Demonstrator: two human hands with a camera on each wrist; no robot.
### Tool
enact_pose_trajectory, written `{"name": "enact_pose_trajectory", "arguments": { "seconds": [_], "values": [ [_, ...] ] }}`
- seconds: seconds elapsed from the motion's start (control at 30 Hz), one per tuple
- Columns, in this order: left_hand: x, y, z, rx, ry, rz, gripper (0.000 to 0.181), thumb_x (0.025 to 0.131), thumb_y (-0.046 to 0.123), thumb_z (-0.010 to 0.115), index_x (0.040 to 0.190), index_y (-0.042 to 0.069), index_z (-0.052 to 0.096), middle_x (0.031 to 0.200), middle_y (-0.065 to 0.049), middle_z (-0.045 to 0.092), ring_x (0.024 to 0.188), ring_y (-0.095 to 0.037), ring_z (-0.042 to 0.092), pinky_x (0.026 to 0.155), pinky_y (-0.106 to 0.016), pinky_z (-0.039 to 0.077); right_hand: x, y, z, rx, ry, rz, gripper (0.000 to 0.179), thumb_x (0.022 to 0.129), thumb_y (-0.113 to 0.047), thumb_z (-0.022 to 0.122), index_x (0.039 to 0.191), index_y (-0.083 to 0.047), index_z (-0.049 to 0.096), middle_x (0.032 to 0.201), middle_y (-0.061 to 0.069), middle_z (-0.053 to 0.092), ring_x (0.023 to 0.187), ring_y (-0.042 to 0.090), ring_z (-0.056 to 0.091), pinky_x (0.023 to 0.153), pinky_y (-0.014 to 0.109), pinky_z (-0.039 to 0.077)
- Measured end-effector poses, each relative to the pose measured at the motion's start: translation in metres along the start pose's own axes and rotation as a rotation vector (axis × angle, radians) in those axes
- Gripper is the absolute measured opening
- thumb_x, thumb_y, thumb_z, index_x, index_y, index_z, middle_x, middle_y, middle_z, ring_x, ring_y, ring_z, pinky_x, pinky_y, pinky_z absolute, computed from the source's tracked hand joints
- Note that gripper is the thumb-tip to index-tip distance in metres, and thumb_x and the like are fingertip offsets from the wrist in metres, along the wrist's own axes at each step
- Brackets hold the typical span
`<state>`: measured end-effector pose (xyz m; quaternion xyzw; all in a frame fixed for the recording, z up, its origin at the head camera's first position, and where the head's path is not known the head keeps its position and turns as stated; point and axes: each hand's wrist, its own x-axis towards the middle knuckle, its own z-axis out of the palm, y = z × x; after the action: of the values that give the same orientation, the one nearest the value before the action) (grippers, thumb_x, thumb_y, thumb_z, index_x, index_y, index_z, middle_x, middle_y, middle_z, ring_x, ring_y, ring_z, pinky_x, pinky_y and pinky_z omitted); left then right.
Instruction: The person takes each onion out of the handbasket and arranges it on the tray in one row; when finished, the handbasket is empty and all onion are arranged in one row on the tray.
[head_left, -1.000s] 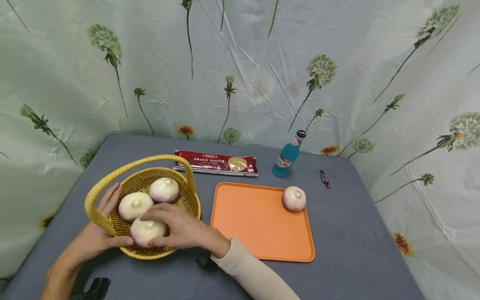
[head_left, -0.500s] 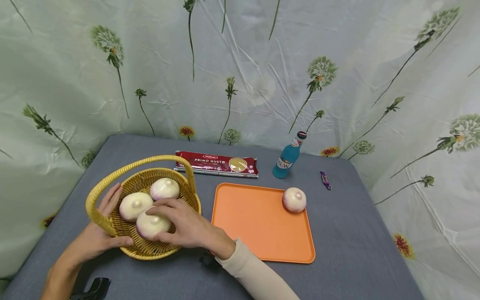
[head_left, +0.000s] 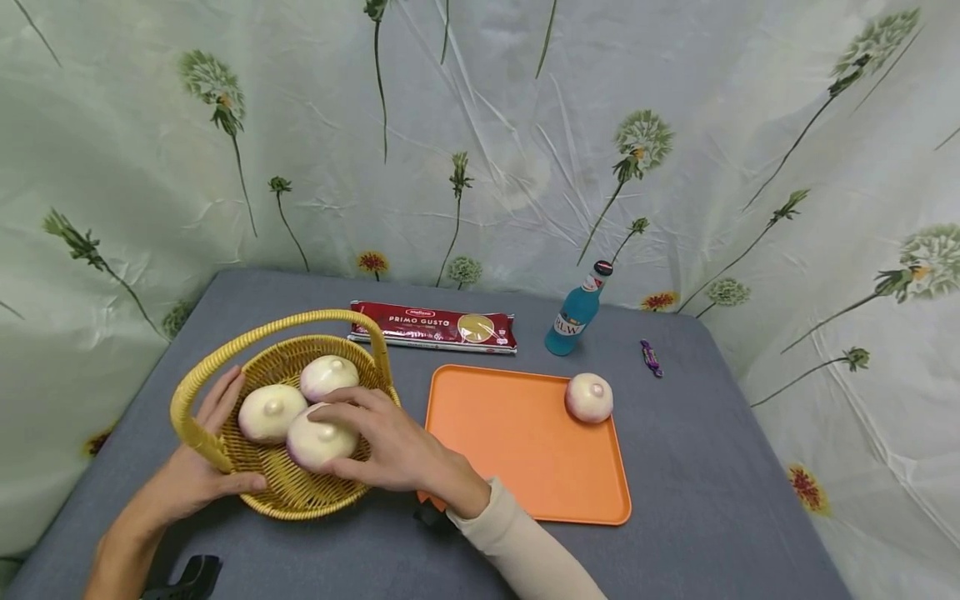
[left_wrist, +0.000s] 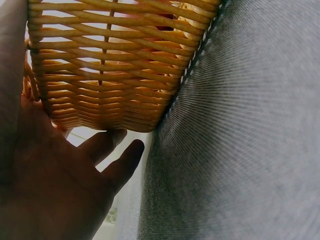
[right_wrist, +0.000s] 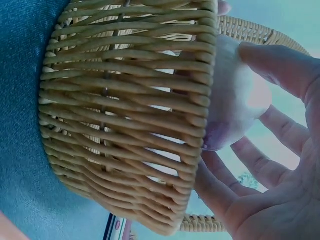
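In the head view, my left hand (head_left: pixel 197 471) rests against the left side of a yellow wicker basket (head_left: pixel 296 502), its thumb along the rim and its fingers straight by the handle's base. The left wrist view shows two fingers spread below the wicker wall. With thumb and fingers, my right hand (head_left: pixel 393 442) grips a white onion (head_left: pixel 321 437) tinged purple at the basket's right side. Seen from the right wrist, this onion (right_wrist: pixel 235 95) stands partly above the rim. Two more onions lie in the basket: one at the left (head_left: pixel 271 412), another at the back (head_left: pixel 327 377).
Right of the basket lies an orange tray (head_left: pixel 525 450), with one onion (head_left: pixel 588 397) at its far right corner. Behind are a red spaghetti pack (head_left: pixel 433 326) and a blue bottle (head_left: pixel 574 315). A purple wrapped candy (head_left: pixel 651 357) lies farther right. The basket's tall handle (head_left: pixel 255 337) arches over it.
My right hand has shifted the gripped onion rightward and slightly away from me, from the basket's near side toward its right side. The left hand and basket stay in place.
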<state>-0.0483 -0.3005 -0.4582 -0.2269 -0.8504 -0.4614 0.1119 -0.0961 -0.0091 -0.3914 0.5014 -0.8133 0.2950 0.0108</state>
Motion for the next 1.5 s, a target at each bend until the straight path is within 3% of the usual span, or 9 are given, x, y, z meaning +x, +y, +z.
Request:
{"name": "enact_pose_trajectory", "arguments": {
  "seconds": [0.27,1.13,1.5],
  "values": [
    [-0.001,-0.002,-0.001,0.010,-0.004,0.005,0.142,0.049,0.011,0.097,0.160,0.000,0.010,0.168,-0.007,0.000,0.150,-0.004,-0.001,0.109,-0.005,0.006,-0.006,0.001,-0.005,0.054,0.046,-0.010,0.048,0.087,-0.025,0.077,0.132,-0.017,0.062,0.139,0.003,0.054,0.128,0.016,0.049,0.103,0.025,0.037],
    [0.001,0.000,0.000,0.018,-0.015,0.007,0.142,0.049,0.010,0.097,0.160,0.000,0.009,0.167,-0.010,0.000,0.150,-0.003,-0.002,0.108,-0.004,0.007,-0.040,0.016,-0.031,0.148,0.094,0.105,0.047,0.088,-0.025,0.079,0.131,-0.018,0.063,0.141,0.002,0.052,0.131,0.015,0.046,0.100,0.029,0.046],
    [0.000,0.004,-0.001,0.005,-0.020,-0.058,0.144,0.050,0.007,0.096,0.161,0.005,0.005,0.168,-0.008,-0.004,0.150,-0.003,-0.004,0.106,-0.003,0.007,-0.049,0.022,-0.039,0.159,0.099,0.127,0.049,0.088,-0.026,0.078,0.133,-0.019,0.061,0.143,0.002,0.050,0.131,0.016,0.048,0.099,0.031,0.048]
  ]
}}
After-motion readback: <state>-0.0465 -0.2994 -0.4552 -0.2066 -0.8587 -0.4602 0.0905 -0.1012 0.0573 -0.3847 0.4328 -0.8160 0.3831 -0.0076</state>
